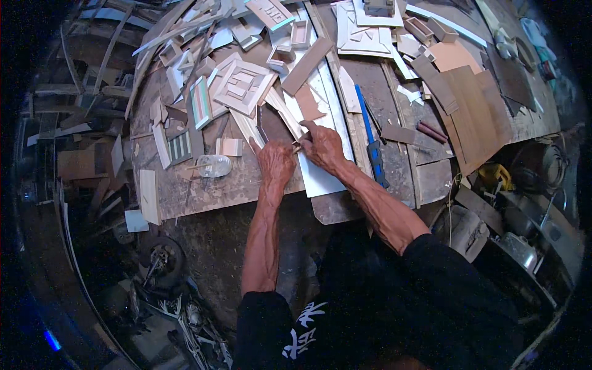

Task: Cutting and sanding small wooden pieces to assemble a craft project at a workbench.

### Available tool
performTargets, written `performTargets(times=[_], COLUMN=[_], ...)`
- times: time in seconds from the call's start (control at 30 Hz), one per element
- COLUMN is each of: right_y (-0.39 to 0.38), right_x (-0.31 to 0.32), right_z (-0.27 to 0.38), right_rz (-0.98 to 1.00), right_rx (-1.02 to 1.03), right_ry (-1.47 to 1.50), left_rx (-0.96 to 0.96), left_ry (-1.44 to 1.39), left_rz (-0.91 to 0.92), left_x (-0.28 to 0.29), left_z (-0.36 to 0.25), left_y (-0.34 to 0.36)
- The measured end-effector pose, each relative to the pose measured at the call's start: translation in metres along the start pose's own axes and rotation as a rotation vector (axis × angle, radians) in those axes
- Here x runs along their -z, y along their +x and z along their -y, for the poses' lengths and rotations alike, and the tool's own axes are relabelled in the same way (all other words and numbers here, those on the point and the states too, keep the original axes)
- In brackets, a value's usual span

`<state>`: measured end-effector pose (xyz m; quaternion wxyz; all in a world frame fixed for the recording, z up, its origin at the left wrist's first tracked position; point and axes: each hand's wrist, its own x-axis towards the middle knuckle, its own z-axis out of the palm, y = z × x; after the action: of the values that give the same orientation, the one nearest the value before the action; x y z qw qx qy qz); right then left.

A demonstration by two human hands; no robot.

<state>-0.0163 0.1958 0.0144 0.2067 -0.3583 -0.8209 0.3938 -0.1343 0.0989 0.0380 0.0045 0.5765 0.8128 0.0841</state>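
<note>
Near the bench's front, my left hand [276, 159] has its fingers closed on the near part of a small wooden frame [246, 126] made of pale strips around a dark opening. My right hand [319, 147] grips the same frame's right side, its fingers bent close to my left fingertips at the near corner. A square stepped wooden panel [243, 86] lies just beyond the frame. A white board [324, 179] extends under my right hand, and a plastic container with a stick [214, 166] rests left of my left hand.
The cluttered workbench [185, 197] holds several small wooden boxes [300, 34], a blue-handled tool [377, 163], dark red sticks [431, 129] and brown wooden sheets [475, 117]. Offcuts [80, 163] lie at the left, and a wheel with metal parts [163, 262] is below the bench.
</note>
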Motion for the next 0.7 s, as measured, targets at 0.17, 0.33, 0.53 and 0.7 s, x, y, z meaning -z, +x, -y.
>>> performTargets(times=[0.17,0.33,0.53,0.7], right_y=[0.000,-0.004,-0.004,-0.003], right_x=[0.000,0.001,-0.001,0.001], right_z=[-0.004,0.000,0.007,0.003], right_rz=[-0.001,-0.036,-0.054,0.011], right_rx=[-0.012,-0.083,-0.140,-0.078], right_ry=[0.129,0.189,0.182,0.063], left_rx=[-0.025,-0.040,-0.072,-0.098], left_ry=[-0.041,-0.047,-0.069,-0.080], left_rz=[-0.051,-0.059,-0.048,-0.060], left_x=[-0.003,-0.003,-0.006,-0.003], left_z=[0.003,0.002,0.007,0.003], left_y=[-0.001,-0.001,-0.001,0.000])
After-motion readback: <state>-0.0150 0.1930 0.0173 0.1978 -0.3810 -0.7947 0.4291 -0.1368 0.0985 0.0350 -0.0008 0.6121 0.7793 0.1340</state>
